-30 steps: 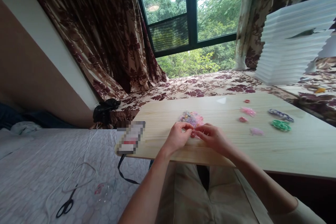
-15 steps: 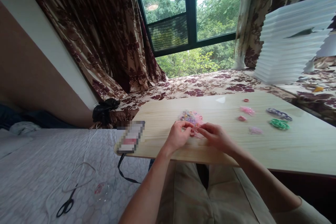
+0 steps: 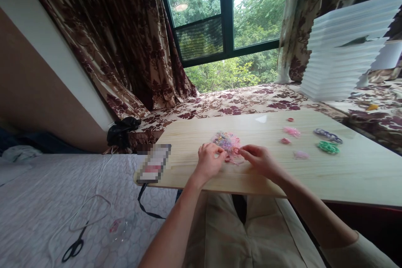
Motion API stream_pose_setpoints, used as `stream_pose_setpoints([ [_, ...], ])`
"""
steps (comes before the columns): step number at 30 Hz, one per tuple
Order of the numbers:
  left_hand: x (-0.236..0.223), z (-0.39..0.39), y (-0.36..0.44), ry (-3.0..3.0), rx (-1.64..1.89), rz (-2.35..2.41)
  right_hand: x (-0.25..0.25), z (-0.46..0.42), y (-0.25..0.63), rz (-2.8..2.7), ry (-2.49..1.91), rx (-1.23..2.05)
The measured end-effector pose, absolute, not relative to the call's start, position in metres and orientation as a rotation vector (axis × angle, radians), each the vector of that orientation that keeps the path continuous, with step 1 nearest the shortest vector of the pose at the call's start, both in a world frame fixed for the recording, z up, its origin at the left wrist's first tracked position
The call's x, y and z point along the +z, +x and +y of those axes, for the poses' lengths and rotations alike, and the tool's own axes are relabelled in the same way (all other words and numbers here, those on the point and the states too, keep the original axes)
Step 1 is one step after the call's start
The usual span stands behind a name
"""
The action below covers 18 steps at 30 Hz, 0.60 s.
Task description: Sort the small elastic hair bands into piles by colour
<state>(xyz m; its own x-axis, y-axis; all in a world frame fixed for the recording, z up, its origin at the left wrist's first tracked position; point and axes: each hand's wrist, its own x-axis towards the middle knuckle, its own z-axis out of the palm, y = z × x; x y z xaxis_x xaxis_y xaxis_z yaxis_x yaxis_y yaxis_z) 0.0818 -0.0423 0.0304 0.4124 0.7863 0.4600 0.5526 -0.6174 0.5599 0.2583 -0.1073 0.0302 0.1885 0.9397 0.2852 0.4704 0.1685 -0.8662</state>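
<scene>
A loose pile of small hair ties (image 3: pixel 223 139), mixed in colour with pink and red at its near side, lies on the wooden table (image 3: pixel 188 132). At the pile's left near edge is my left hand (image 3: pixel 207 162), thumb and forefinger pinched together; what they hold, if anything, is too small to make out. From the other side my right hand (image 3: pixel 260 160) pinches a small pink hair tie (image 3: pixel 236 150) at the pile's edge. A few loose pink strands lie between the hands.
To the right lie small groups of hair ties: pink (image 3: pixel 292 132), pale pink (image 3: pixel 300 155), green (image 3: pixel 328 147) and dark purple-white (image 3: pixel 328 135). A blurred-out phone (image 3: pixel 155 163) lies at the table's left end. Scissors (image 3: pixel 73 249) and cables rest on the bed (image 3: pixel 28 201).
My hands have moved slightly apart, uncovering more of the pile's near side. The whole view has shifted a little.
</scene>
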Motion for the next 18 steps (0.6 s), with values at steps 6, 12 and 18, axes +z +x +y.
stream_pose_setpoints([
  [6, 0.013, -0.041, 0.061, 2.449, 1.21, 1.449, 0.027, -0.114, 0.289, -1.517, -1.616, 0.17],
  [12, 0.002, -0.039, 0.053, 2.459, 1.259, 1.48, 0.044, -0.137, 0.354, -1.454, -1.854, -0.028],
  [18, 0.0, -0.038, 0.053, 2.441, 1.273, 1.479, 0.057, -0.145, 0.415, -1.39, -2.108, -0.2],
])
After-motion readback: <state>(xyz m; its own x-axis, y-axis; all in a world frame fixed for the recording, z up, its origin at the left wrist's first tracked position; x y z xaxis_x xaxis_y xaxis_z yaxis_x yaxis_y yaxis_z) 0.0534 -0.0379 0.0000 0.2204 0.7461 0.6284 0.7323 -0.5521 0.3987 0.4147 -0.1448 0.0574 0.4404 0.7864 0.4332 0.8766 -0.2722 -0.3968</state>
